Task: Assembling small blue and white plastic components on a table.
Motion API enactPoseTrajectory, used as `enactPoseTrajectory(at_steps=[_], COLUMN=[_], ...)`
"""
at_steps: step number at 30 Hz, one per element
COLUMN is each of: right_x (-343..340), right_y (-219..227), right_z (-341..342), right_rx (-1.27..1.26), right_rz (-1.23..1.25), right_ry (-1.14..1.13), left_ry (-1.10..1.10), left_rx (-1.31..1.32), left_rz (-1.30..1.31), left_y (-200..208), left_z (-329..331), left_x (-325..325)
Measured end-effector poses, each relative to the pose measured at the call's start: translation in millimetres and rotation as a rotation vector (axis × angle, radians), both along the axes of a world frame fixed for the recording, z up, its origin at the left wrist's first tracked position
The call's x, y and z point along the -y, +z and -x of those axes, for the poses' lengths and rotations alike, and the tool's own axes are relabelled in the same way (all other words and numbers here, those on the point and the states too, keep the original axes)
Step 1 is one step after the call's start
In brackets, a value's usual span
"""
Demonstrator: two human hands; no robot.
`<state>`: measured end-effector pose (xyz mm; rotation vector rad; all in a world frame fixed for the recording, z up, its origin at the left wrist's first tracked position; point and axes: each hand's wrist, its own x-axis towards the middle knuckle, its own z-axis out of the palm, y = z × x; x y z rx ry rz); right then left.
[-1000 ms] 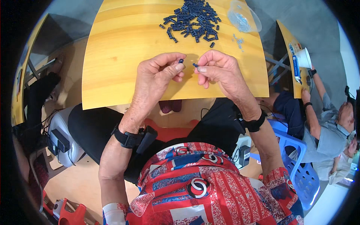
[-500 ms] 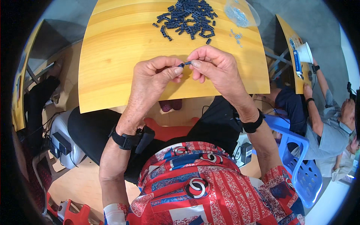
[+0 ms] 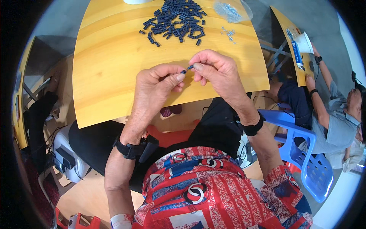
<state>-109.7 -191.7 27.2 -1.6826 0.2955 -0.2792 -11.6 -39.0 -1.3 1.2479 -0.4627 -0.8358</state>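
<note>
Over the near half of the yellow wooden table, both my hands work close together. My left hand pinches a small dark blue plastic piece between thumb and forefinger. Another small dark piece is in the closed fingertips of my right hand. The tips of the two pieces nearly meet; fingers cover most of both. Beyond my hands lies a heap of similar dark plastic pieces, some of them strung in short rows.
A clear shallow container of small silvery parts stands at the far right, with loose silvery parts before it. A white container shows at the far edge. Right of me are a blue plastic chair and a seated person at another table.
The view has turned slightly, and the white container has come in at the far edge. A small gap now shows between the dark pieces, which looked joined before.
</note>
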Motion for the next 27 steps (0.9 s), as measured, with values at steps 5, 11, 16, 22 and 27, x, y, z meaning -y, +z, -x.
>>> enactPoseTrajectory(at_steps=[5, 11, 16, 22, 27], right_x=[8, 33, 49, 58, 91], right_y=[0, -15, -22, -19, -19], right_z=[6, 12, 13, 4, 14], right_rx=[-0.012, 0.053, 0.066, 0.051, 0.12], right_rz=[-0.012, 0.896, 1.003, 0.99, 0.808], right_ry=[-0.048, -0.188, -0.251, -0.22, -0.347], left_ry=[0.0, 0.015, 0.007, 0.0, -0.004], left_rx=[0.068, 0.195, 0.253, 0.249, 0.252], left_rz=[-0.054, -0.099, -0.087, -0.05, -0.053], left_y=[1, 2, -1, -5, -2], left_z=[4, 7, 8, 7, 7], left_x=[7, 5, 7, 5, 5])
